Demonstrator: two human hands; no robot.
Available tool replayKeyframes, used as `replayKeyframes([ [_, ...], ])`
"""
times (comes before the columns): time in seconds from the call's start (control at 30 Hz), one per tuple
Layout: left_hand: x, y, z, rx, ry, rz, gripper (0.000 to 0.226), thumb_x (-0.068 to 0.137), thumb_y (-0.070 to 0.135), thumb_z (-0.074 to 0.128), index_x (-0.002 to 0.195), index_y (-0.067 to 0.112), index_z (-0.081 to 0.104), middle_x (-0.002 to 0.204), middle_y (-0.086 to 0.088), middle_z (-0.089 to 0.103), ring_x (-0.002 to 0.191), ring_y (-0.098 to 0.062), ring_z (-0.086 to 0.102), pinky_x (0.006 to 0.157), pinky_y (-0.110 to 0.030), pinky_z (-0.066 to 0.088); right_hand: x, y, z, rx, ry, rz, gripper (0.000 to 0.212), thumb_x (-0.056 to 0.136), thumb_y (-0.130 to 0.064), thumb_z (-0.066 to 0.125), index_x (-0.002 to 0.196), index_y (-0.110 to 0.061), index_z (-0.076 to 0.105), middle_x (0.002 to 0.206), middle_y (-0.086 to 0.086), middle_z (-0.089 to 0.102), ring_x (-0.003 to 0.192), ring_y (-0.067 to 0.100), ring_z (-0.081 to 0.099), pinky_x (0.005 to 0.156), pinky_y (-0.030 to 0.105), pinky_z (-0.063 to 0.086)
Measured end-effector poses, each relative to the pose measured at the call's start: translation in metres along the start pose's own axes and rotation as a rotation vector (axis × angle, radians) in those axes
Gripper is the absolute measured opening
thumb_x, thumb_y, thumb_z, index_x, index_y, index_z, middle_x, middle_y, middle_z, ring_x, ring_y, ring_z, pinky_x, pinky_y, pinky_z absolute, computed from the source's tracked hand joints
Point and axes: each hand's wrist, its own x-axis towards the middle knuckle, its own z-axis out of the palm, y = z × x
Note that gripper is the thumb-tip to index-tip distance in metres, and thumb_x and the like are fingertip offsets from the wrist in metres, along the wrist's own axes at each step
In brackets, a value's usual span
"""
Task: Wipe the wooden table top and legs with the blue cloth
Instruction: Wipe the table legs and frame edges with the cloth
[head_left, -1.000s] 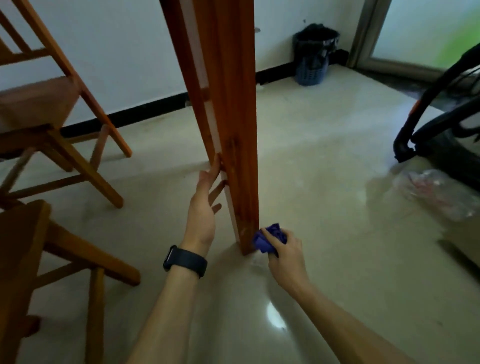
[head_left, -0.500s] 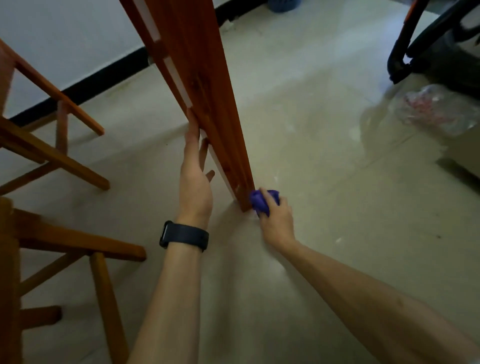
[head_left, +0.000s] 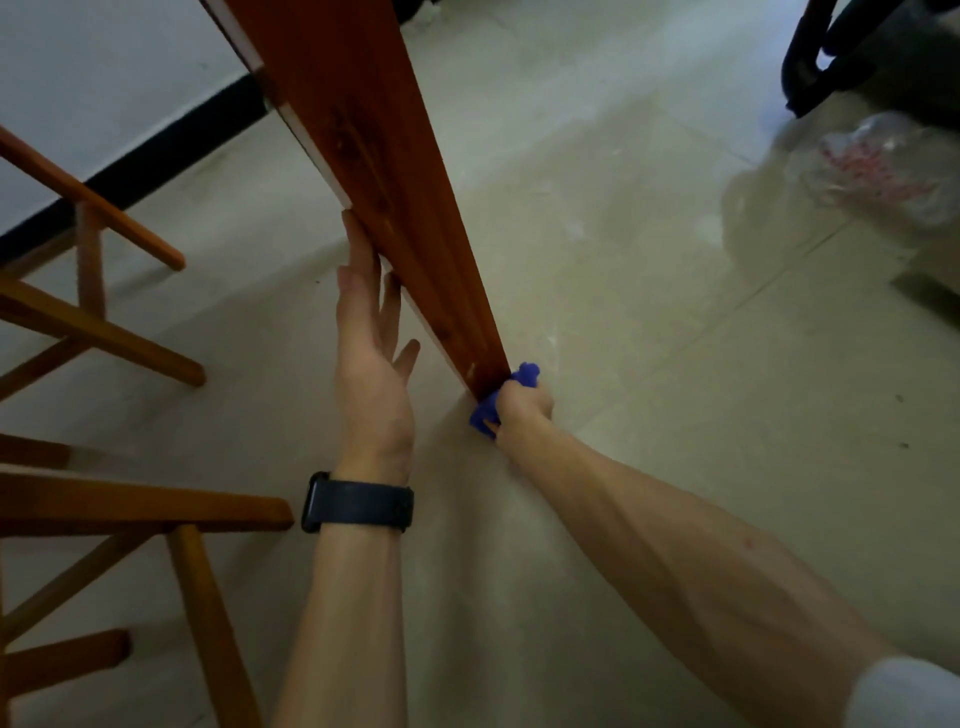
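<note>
My left hand (head_left: 373, 364) is flat and open, fingers stretched far and upward, a dark band on its wrist. My right arm reaches far from the near right, bare, its hand (head_left: 522, 408) fisted low, knuckles up.

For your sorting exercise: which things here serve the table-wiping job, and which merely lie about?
In use: blue cloth, table leg, right hand, left hand.
Lying about: wooden chairs, plastic bag, black hose.

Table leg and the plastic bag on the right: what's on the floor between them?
Nothing: in the head view only bare tile floor lies between the table leg and the plastic bag.
</note>
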Motion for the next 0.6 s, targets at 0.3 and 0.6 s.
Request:
replayKeyframes([
  [0.3,-0.002,0.005,-0.005,0.018,-0.003,-0.006,0.042,0.104,0.052,0.016,0.141,0.05,0.036,0.143,0.026,0.042,0.138,-0.004,0.04,0.117,-0.049,0.024,0.043,0.027,-0.033,-0.058,0.101,0.008,0.024,0.071,-0.002,0.036,0.066,-0.025,0.036,0.076,0.008,0.044,0.056,0.021,0.043,0.046,0.023,0.034],
  [0.6,-0.007,0.007,-0.005,0.034,-0.02,-0.034,0.037,0.105,0.051,0.011,0.133,0.056,0.035,0.145,0.024,0.041,0.139,-0.006,0.038,0.12,-0.051,0.02,-0.072,-0.022,-0.011,0.077,-0.053,-0.138,0.012,0.079,-0.008,0.052,0.084,-0.012,0.063,0.08,0.007,0.062,0.075,0.025,0.06,0.069,0.04,0.051],
])
